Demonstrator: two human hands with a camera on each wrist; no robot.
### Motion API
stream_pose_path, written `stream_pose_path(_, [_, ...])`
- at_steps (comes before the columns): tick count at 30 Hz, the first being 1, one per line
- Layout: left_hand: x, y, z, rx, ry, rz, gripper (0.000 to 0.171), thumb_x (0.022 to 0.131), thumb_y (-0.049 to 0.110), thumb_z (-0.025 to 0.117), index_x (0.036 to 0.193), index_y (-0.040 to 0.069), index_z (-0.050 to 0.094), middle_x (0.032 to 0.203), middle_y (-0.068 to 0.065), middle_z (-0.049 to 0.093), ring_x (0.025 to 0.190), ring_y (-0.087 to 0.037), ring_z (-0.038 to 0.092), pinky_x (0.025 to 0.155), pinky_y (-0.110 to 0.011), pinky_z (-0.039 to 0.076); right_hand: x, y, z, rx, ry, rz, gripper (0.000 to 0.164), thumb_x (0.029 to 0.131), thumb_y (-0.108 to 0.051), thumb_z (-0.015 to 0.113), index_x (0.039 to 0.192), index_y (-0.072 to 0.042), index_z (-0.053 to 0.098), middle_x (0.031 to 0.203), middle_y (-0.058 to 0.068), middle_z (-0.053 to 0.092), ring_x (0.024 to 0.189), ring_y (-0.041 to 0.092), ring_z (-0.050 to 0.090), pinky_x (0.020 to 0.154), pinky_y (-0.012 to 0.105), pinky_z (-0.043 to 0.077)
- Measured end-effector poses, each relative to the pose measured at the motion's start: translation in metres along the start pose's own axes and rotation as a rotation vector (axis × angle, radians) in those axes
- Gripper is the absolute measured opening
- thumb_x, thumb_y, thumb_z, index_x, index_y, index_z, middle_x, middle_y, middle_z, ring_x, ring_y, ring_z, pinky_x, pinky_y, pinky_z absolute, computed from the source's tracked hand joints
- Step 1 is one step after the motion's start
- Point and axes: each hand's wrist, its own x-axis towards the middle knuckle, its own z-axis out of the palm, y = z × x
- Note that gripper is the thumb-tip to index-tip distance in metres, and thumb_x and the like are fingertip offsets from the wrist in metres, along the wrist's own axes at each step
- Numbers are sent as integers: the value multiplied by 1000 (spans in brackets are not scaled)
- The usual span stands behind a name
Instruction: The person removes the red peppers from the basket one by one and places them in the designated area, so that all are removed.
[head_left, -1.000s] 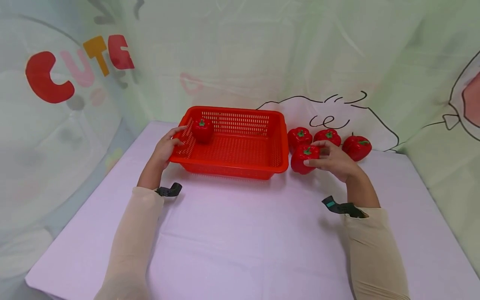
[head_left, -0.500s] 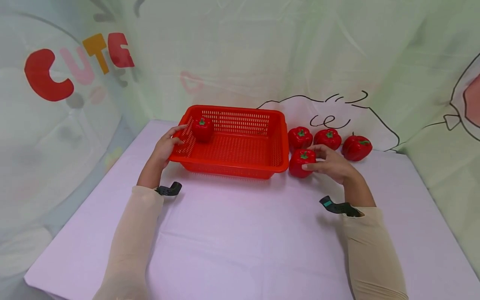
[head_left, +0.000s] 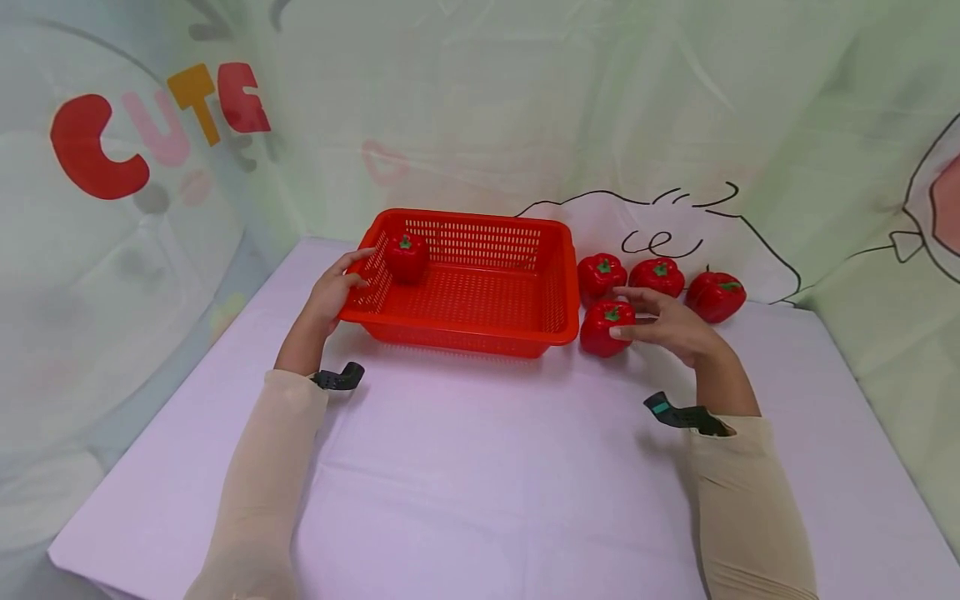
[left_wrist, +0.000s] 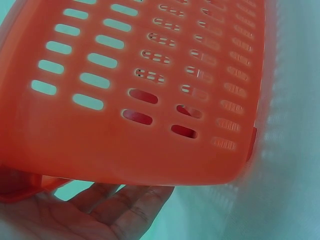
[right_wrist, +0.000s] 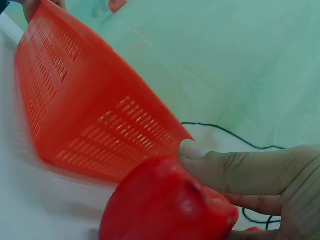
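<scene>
My left hand [head_left: 330,293] grips the left rim of a red plastic basket [head_left: 457,337]. In the left wrist view, fingers [left_wrist: 140,207] show at the edge of the slotted basket wall [left_wrist: 150,155]. Inside the basket, near its left end, stands one red bell pepper [head_left: 407,260] with a green stem. Just right of the basket, my right hand [head_left: 671,327] holds another red bell pepper [head_left: 603,329] between thumb and fingers. Seen from the right wrist, the thumb [right_wrist: 230,170] lies against the pepper [right_wrist: 165,205], while the other fingers are mostly hidden behind it.
Behind the held pepper are three more red bell peppers: one near the basket [head_left: 600,273], a middle one [head_left: 657,273] and a right one [head_left: 716,296]. A printed curtain [head_left: 480,108] borders the back of the white-covered table [head_left: 480,467].
My right hand has brought its bell pepper a little toward me and lower, beside the basket's right end. The left hand and the basket have stayed put.
</scene>
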Motion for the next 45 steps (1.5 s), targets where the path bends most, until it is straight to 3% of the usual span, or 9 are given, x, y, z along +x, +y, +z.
stream_pose_path(7, [-1, 0, -3, 1, 4, 0, 55, 97, 11, 43, 145, 38, 44, 159, -2, 29, 137, -28, 36, 106, -47, 47, -8, -22, 0, -38, 100, -6, 90, 86, -34, 73, 157, -12, 21, 154, 25, 33, 142, 46, 29, 104, 62, 43])
stream_pose_path(12, [-1, 0, -5, -1, 3, -3, 55, 97, 12, 43, 145, 39, 44, 160, -1, 28, 138, -28, 36, 107, -47, 47, -17, -39, 4, -45, 179, -59, 86, 87, -31, 73, 156, -14, 24, 154, 23, 35, 141, 44, 33, 101, 61, 46])
stream_pose_path(20, [-2, 3, -7, 4, 12, -4, 55, 97, 12, 43, 145, 39, 44, 160, -1, 27, 137, -28, 36, 107, -47, 47, -32, -69, 17, -13, 178, -147, 82, 87, -20, 74, 155, -14, 28, 156, 18, 35, 144, 40, 30, 100, 58, 48])
stream_pose_path(29, [1, 1, -6, -3, 4, 4, 56, 96, 10, 42, 144, 37, 45, 158, -2, 30, 135, -28, 38, 106, -47, 48, -36, -92, 40, -31, 190, -206, 84, 83, -25, 77, 154, -18, 33, 155, 16, 37, 142, 39, 31, 97, 57, 51])
stream_pose_path(35, [2, 1, -3, -1, 4, 6, 56, 96, 10, 43, 144, 37, 46, 157, -3, 32, 134, -29, 41, 105, -48, 48, -12, -122, 67, -30, 135, -198, 86, 81, -27, 79, 153, -24, 33, 156, 11, 37, 144, 35, 30, 97, 54, 52])
stream_pose_path(40, [3, 1, -3, -13, 1, -5, 55, 96, 10, 42, 143, 38, 46, 157, -2, 32, 133, -28, 41, 105, -48, 48, 25, -155, 88, 6, 2, -187, 88, 79, -30, 80, 153, -31, 32, 156, 5, 37, 144, 29, 31, 100, 51, 52])
stream_pose_path(45, [4, 1, -1, -11, -6, -8, 55, 96, 10, 42, 143, 38, 46, 157, -2, 32, 132, -27, 41, 105, -47, 49, 71, -181, 102, 120, -158, -158, 84, 84, -27, 76, 154, -29, 30, 156, 9, 34, 142, 29, 34, 107, 49, 47])
